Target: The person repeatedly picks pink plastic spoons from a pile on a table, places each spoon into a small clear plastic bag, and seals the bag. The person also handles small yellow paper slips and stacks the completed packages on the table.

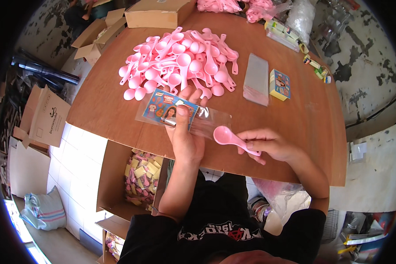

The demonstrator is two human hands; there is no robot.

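Observation:
My left hand (185,125) grips a clear plastic bag (213,118) with a blue printed card (165,107) inside, thumb on top and fingers beneath. The bag's end points right, toward a pink measuring spoon (226,137). My right hand (266,145) holds that spoon by its handle between thumb and fingers, its bowl facing up beside the bag's end. Whether the bowl touches the bag I cannot tell. Beyond my left hand lies a large heap of pink spoons (176,57). A stack of flat clear bags (256,77) and a stack of cards (279,85) rest to the right.
The brown wooden table (303,141) has a rounded left edge. Below it, a cardboard box (112,180) holds many packed pieces. A closed carton (158,14) and bundles of pink spoons (218,5) stand at the far edge. Small card bundles (314,66) lie far right.

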